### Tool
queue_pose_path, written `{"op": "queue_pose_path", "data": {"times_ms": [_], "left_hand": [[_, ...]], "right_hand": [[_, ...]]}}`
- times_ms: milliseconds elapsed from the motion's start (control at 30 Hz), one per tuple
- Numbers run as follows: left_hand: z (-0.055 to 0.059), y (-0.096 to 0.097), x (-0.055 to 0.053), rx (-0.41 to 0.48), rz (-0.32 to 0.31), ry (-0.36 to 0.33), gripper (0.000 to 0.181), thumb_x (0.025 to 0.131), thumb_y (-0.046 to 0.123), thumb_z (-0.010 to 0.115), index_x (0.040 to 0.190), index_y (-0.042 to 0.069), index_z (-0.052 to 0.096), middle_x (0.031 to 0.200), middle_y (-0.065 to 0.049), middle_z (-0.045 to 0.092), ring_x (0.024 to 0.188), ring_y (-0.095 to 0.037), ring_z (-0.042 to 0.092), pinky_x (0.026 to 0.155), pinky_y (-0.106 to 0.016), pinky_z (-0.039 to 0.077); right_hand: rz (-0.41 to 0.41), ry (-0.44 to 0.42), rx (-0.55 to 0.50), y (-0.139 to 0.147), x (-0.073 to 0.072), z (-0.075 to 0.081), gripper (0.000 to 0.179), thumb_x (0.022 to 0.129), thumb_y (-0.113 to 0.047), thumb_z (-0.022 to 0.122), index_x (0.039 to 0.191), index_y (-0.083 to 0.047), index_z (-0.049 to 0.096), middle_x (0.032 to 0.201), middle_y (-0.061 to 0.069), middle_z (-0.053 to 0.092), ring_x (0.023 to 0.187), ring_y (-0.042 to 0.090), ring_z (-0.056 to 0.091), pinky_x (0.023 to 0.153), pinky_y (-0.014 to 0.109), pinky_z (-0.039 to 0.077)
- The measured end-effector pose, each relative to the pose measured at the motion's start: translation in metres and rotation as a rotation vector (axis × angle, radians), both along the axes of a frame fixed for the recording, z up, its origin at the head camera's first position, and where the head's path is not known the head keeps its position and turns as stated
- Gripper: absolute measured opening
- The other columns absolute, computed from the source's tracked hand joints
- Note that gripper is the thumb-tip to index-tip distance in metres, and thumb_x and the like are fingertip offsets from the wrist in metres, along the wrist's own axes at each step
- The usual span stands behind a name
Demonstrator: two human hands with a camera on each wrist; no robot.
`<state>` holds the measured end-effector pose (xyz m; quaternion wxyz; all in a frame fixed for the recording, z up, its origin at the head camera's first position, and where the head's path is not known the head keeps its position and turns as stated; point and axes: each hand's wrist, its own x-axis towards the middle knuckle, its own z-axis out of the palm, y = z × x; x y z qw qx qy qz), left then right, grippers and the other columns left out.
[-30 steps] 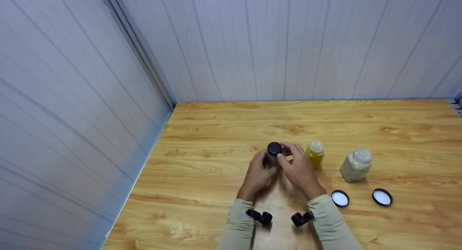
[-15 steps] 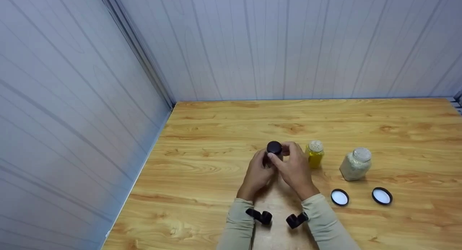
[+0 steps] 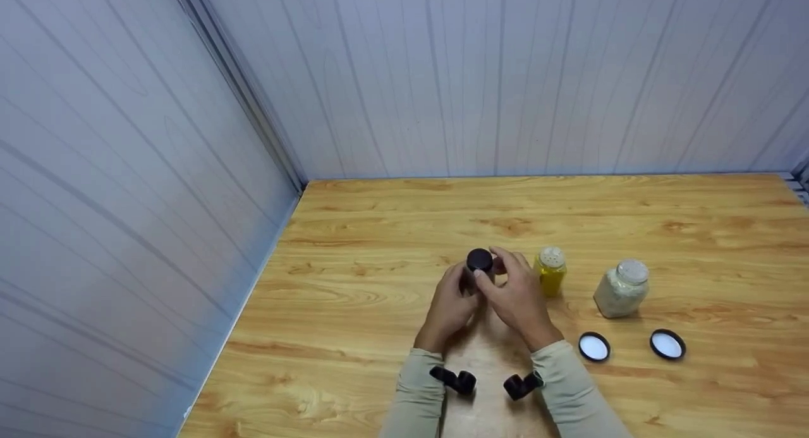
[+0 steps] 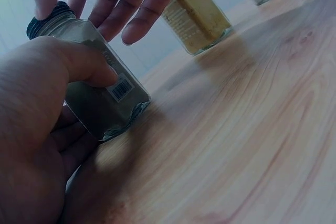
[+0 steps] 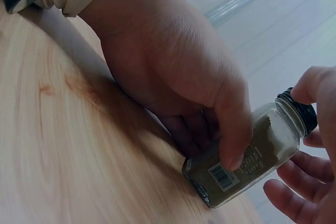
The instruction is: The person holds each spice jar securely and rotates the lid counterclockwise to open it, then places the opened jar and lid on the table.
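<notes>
A glass spice jar (image 4: 102,111) of dark greyish-brown powder, with a barcode label, is gripped round its body by my left hand (image 3: 450,308). Its ridged black lid (image 3: 480,260) is on the neck. My right hand (image 3: 519,296) holds that lid between thumb and index finger, while the other fingers hang beside the jar, as the right wrist view shows. The jar's base is at or just above the wooden table; I cannot tell which. In the head view, both hands hide most of the jar's body.
Right of my hands stands a yellow-filled jar (image 3: 551,279) with a perforated top. Farther right is a larger jar (image 3: 622,294) with pale contents. Two black lids, one nearer (image 3: 594,347) and one farther right (image 3: 667,345), lie with white insides up. Panelled walls border the table.
My right thumb slid left along the lid's near edge, then slightly back right, with the right wrist shifting likewise. The left hand and the jar stay in nearly the same place.
</notes>
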<state>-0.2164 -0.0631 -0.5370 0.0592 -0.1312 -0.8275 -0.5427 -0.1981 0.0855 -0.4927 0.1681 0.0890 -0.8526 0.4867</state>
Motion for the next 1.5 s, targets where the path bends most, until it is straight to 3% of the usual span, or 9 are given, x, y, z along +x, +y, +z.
{"op": "queue_pose_path", "data": {"times_ms": [200,467,933,1267,1500], "left_hand": [[0.0,0.0005,0.0008,-0.013,0.004,-0.007,0.054,0.089,0.009,0.072,0.141,0.01,0.056,0.13,-0.004,0.058,0.121,-0.015,0.054,0.103,-0.032,0.044],[0.0025,0.0017,0.0012,-0.019,0.005,-0.018,0.047,0.089,0.01,0.071,0.135,0.01,0.059,0.123,-0.003,0.059,0.112,-0.015,0.054,0.097,-0.033,0.046],[0.0016,0.0002,0.0001,0.007,-0.016,0.014,0.049,0.088,0.008,0.073,0.135,0.01,0.059,0.125,-0.002,0.059,0.112,-0.014,0.054,0.097,-0.032,0.046],[0.0021,0.0011,0.0007,-0.033,-0.008,-0.007,0.052,0.09,0.014,0.073,0.139,0.011,0.057,0.13,-0.003,0.058,0.119,-0.014,0.053,0.101,-0.032,0.045],[0.0029,0.0022,0.0015,-0.048,0.004,-0.027,0.057,0.087,0.011,0.071,0.142,0.012,0.054,0.133,-0.004,0.057,0.122,-0.015,0.052,0.103,-0.032,0.043]], "right_hand": [[-0.032,-0.022,-0.004,-0.0042,0.0008,0.0019,0.063,0.089,-0.044,0.074,0.133,-0.003,0.058,0.109,0.01,0.062,0.098,0.024,0.061,0.081,0.042,0.05],[-0.068,0.005,0.025,-0.0075,0.0001,-0.0005,0.051,0.089,-0.039,0.076,0.126,-0.006,0.063,0.108,0.012,0.062,0.097,0.028,0.061,0.082,0.043,0.046],[-0.037,0.043,-0.006,-0.0042,0.0012,-0.0014,0.051,0.094,-0.038,0.071,0.133,-0.007,0.063,0.11,0.012,0.062,0.095,0.025,0.06,0.079,0.039,0.048],[-0.079,0.053,0.001,-0.0038,0.0061,0.0011,0.051,0.094,-0.039,0.07,0.134,-0.008,0.064,0.11,0.012,0.062,0.095,0.023,0.06,0.07,0.037,0.051],[-0.055,0.033,-0.045,0.0003,0.0072,0.0022,0.051,0.094,-0.039,0.069,0.133,-0.007,0.062,0.112,0.01,0.06,0.097,0.022,0.061,0.071,0.037,0.054]]}}
